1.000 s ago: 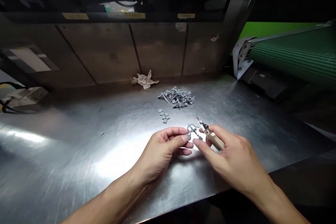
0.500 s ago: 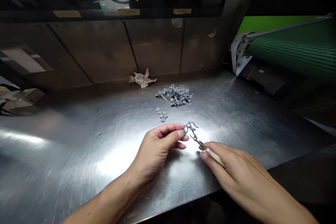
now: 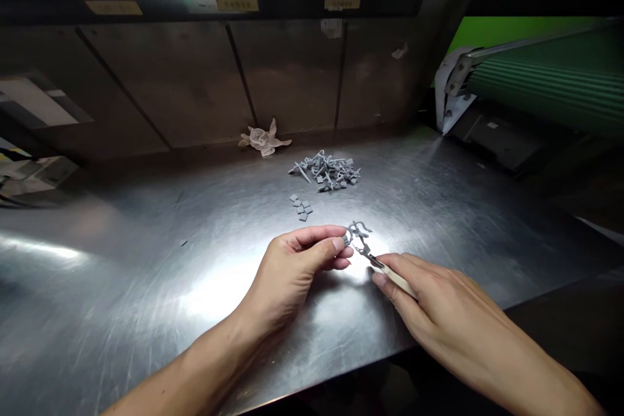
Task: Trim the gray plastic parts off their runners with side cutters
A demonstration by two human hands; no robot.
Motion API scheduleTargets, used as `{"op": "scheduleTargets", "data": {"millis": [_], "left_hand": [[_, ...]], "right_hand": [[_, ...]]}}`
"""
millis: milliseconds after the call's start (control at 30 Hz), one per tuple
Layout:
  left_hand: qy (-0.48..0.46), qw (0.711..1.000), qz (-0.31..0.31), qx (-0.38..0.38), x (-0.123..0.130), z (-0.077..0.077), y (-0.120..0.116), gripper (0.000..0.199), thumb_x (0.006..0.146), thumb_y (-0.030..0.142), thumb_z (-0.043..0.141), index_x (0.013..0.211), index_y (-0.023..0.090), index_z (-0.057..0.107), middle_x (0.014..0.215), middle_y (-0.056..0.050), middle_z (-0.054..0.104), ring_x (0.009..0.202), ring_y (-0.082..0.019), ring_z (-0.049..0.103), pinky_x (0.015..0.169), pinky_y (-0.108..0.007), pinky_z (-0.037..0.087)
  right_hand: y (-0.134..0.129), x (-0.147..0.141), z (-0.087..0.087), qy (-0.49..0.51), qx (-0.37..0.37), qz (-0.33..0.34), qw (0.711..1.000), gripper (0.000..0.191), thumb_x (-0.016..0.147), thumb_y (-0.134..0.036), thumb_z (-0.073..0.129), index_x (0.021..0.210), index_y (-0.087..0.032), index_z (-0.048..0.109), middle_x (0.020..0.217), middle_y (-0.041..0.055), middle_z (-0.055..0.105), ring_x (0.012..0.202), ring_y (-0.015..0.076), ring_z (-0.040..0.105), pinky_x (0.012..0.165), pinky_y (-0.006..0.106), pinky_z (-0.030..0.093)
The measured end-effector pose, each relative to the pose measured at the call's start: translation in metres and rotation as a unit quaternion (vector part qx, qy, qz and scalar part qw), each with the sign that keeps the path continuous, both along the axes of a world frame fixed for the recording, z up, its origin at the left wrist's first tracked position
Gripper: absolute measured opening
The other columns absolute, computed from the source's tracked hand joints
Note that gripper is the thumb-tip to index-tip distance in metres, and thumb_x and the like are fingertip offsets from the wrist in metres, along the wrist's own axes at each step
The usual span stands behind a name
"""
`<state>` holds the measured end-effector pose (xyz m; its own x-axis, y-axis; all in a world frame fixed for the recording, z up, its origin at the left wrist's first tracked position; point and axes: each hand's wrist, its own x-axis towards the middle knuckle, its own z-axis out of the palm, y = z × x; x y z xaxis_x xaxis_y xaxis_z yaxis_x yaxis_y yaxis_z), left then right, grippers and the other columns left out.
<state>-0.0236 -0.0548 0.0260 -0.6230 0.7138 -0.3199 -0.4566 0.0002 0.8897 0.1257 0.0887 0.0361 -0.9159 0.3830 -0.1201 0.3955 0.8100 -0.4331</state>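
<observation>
The left hand (image 3: 298,266) is grasping a grey piece (image 3: 359,233) between its thumb and forefinger, and the piece is in the air between the two hands, a little above the table (image 3: 146,273). This piece looks thin and branched, like a small frame: one arm bends in a curve at the top, a ribbed block sits just at the left fingertips, and another small block is on the side toward the right hand (image 3: 433,296). Its colour is an even, dull grey. The right hand is grasping pliers (image 3: 398,281) with a pale handle, and their metal tip is at the lower end of the piece; I cannot tell if the jaws are closed there. Beyond the left fingertips lie several flat grey squares (image 3: 301,208), and farther from both hands is a tangled pile (image 3: 331,172) of similar branched grey parts.
</observation>
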Motion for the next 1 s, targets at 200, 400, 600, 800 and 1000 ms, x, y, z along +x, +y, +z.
{"op": "scheduleTargets", "data": {"millis": [200, 400, 600, 800, 1000], "left_hand": [[0.000, 1.000, 0.007, -0.001, 0.0008, 0.0019, 0.0008, 0.024, 0.080, 0.031, 0.081, 0.100, 0.018, 0.078, 0.088, -0.007, 0.079, 0.082, -0.014, 0.073, 0.083, -0.022, 0.057], [0.006, 1.000, 0.001, -0.006, 0.0003, 0.0012, 0.0012, 0.025, 0.080, 0.032, 0.082, 0.100, 0.018, 0.078, 0.088, -0.007, 0.079, 0.082, -0.015, 0.074, 0.082, -0.023, 0.058], [0.000, 1.000, 0.001, -0.005, 0.0008, 0.0020, 0.0006, 0.025, 0.080, 0.032, 0.082, 0.100, 0.019, 0.078, 0.086, -0.006, 0.079, 0.083, -0.014, 0.074, 0.082, -0.023, 0.058], [0.015, 1.000, -0.008, -0.007, 0.0016, 0.0020, -0.0004, 0.025, 0.081, 0.032, 0.080, 0.103, 0.020, 0.078, 0.086, -0.005, 0.079, 0.082, -0.014, 0.074, 0.081, -0.023, 0.057], [0.039, 0.999, -0.011, -0.008, 0.0019, 0.0004, 0.0009, 0.027, 0.083, 0.033, 0.077, 0.107, 0.020, 0.077, 0.087, -0.006, 0.078, 0.084, -0.015, 0.073, 0.083, -0.026, 0.057]], "right_hand": [[0.0002, 0.0012, 0.0002, -0.008, -0.002, 0.004, 1.000, 0.028, 0.103, -0.042, 0.038, 0.096, -0.028, 0.061, 0.094, 0.0005, 0.068, 0.076, 0.0177, 0.064, 0.067, 0.032, 0.044], [0.0000, 0.0013, -0.0004, -0.008, -0.011, 0.000, 1.000, 0.026, 0.103, -0.042, 0.039, 0.099, -0.030, 0.061, 0.096, 0.0001, 0.067, 0.079, 0.0180, 0.064, 0.070, 0.032, 0.044], [0.0002, -0.0006, -0.0006, -0.028, -0.008, -0.001, 1.000, 0.023, 0.103, -0.040, 0.038, 0.099, -0.030, 0.059, 0.095, -0.0007, 0.066, 0.078, 0.0183, 0.061, 0.070, 0.034, 0.041], [-0.0007, -0.0002, -0.0009, -0.033, -0.001, 0.002, 0.999, 0.022, 0.103, -0.038, 0.039, 0.099, -0.030, 0.059, 0.094, -0.0011, 0.066, 0.078, 0.0182, 0.061, 0.070, 0.034, 0.040], [-0.0016, -0.0035, -0.0010, -0.024, -0.015, 0.007, 1.000, 0.021, 0.103, -0.037, 0.039, 0.100, -0.028, 0.059, 0.096, -0.0004, 0.067, 0.079, 0.0180, 0.061, 0.070, 0.033, 0.040]]}}
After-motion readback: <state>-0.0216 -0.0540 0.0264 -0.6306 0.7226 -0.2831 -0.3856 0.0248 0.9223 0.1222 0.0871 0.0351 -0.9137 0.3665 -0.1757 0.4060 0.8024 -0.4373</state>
